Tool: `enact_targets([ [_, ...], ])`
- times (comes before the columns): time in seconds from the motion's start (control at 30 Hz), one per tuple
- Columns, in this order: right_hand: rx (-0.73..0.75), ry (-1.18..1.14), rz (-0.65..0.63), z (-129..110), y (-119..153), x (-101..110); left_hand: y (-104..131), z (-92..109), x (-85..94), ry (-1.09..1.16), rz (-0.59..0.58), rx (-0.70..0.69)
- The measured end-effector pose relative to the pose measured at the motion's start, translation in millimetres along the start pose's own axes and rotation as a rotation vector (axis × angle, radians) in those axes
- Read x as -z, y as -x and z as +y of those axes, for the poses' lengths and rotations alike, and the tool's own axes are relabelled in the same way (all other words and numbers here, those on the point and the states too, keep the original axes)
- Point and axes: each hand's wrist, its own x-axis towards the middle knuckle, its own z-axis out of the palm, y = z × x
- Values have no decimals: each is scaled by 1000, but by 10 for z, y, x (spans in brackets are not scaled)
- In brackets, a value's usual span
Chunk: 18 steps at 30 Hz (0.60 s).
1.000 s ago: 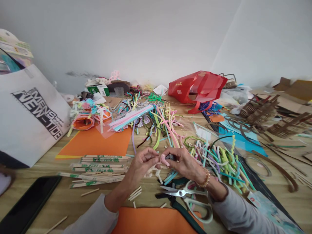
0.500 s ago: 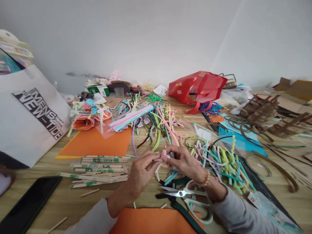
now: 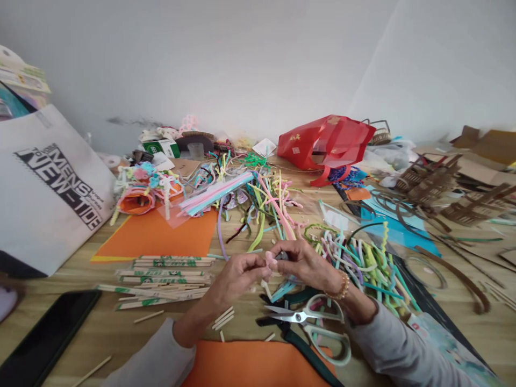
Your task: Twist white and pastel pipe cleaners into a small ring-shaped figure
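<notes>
The left hand and the right hand are meeting over the middle of the wooden worktop, fingertips pinching a small pink pipe cleaner piece between them. Both hands are closing on it, the left gripping from the 9 o'clock side and the right from 3 o'clock, where something small and dark is also showing at the right fingertips; what it is cannot be told. A beaded bracelet is sitting on the right wrist.

At 6 o'clock from the hands, scissors with pale green handles are lying on the worktop, blades pointing toward 9 o'clock, just above an orange sheet. At 9 o'clock, wrapped chopsticks are lying in a loose row. At 3 o'clock a heap of coloured pipe cleaners is spreading out, with more at 12 o'clock. A red bag is lying farther off toward 1 o'clock, a white tote bag is standing at 9 o'clock, and a black phone is lying at 8 o'clock.
</notes>
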Motion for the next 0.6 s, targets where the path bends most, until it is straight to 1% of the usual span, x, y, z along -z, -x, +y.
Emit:
enact_targets([
  [0.07, -14, 11, 7, 12, -5, 3, -9, 7, 13, 117, -35, 50],
  [0.13, -25, 15, 22, 21, -6, 2, -11, 10, 19, 169, -32, 70],
  [0.23, -21, 49, 33, 20, 1, -1, -10, -9, 6, 174, 16, 61],
  [0.33, -9, 100, 33, 2, 15, -12, -17, -59, -25, 184, 84, 23],
  [0.4, -11, 105, 29, -14, 23, -25, -21, -84, -43, 217, 104, -1],
  [0.53, -37, 106, 18, -24, 27, -48, -13, -70, -49, 215, 78, -6],
  [0.6, -42, 69, -19, -9, 23, -47, -7, -57, -36, 227, 51, -10],
])
